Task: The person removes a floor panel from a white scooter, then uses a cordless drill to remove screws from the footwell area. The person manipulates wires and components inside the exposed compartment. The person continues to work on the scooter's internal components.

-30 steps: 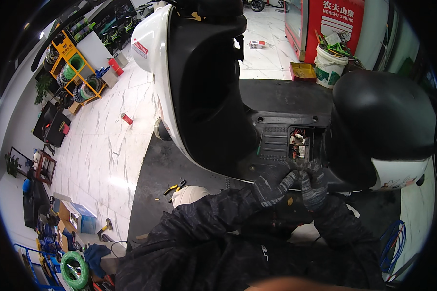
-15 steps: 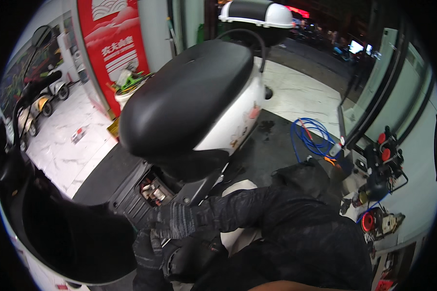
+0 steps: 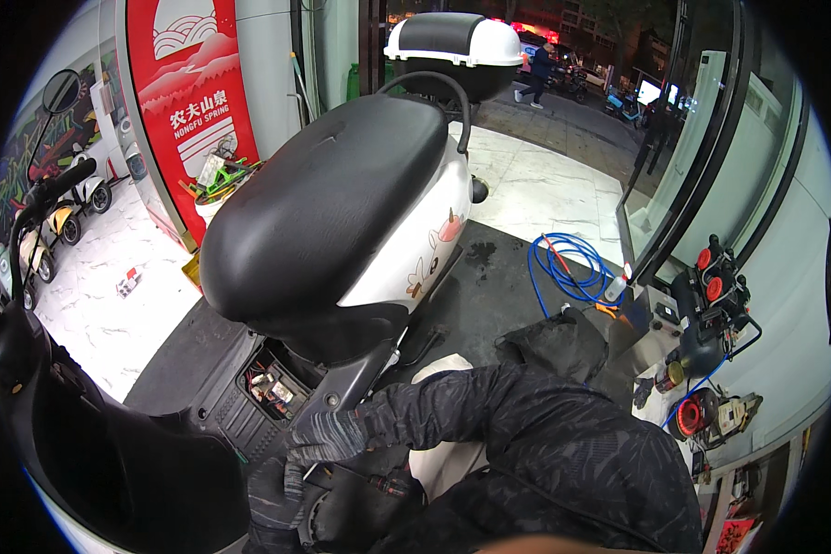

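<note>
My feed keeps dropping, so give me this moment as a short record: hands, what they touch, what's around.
left hand: gloved, low beside the scooter footwell, grip unclear
right hand: gloved, resting on the grey panel edge below the seat
open compartment: wiring exposed, just left of the right hand
scooter seat: black, above the hands
blue hose: coiled on the dark mat, right of the scooter

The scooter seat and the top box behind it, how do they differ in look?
The scooter seat is all black, long and matte, and sits just above the open floor compartment. The top box is smaller and rounded, with a white shell and a black lid, mounted higher at the tail. Both are on the same white scooter.
</note>
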A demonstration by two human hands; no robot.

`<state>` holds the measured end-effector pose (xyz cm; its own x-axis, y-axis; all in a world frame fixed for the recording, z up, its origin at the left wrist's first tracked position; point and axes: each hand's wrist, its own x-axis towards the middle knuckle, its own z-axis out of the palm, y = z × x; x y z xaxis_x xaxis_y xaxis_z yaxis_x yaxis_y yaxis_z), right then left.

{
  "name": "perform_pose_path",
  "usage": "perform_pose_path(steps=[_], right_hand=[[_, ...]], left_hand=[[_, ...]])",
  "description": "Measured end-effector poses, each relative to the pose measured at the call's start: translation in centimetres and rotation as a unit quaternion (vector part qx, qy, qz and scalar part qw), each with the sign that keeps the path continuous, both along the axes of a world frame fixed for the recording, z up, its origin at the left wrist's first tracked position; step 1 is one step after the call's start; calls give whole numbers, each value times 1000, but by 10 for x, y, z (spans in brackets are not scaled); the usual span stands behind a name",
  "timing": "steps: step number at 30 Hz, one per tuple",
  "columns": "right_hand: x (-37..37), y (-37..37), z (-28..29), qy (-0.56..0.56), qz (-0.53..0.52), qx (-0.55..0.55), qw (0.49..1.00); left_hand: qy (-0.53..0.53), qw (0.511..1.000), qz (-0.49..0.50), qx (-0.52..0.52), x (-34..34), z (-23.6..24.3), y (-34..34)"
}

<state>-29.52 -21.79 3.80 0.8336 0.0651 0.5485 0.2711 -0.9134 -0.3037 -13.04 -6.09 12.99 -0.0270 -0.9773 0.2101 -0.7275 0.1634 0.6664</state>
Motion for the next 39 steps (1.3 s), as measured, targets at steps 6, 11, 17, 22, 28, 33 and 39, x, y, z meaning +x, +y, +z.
perform_pose_path(steps=[6,11,17,22,28,33,39], right_hand=[[11,-9,-31,-45,-20,-86,995],[5,-2,-4,150,-31,292,944],[3,4,3,78,3,410,909],[-7,2,18,43,-185,146,971],[-16,-11,39,-243,-133,-85,957],[-19,13,29,-54,-145,-16,988],[-26,8,28,-95,-132,-215,963]], left_hand=[[107,993,31,22,-1,-2,-3],[147,989,27,-22,-9,9,-4],[150,986,38,-68,-17,7,-8],[41,997,38,-61,-18,-21,-11],[127,985,94,-62,-23,-35,-8],[188,976,110,-2,-28,-9,-5],[247,967,49,48,-35,1,-7]])
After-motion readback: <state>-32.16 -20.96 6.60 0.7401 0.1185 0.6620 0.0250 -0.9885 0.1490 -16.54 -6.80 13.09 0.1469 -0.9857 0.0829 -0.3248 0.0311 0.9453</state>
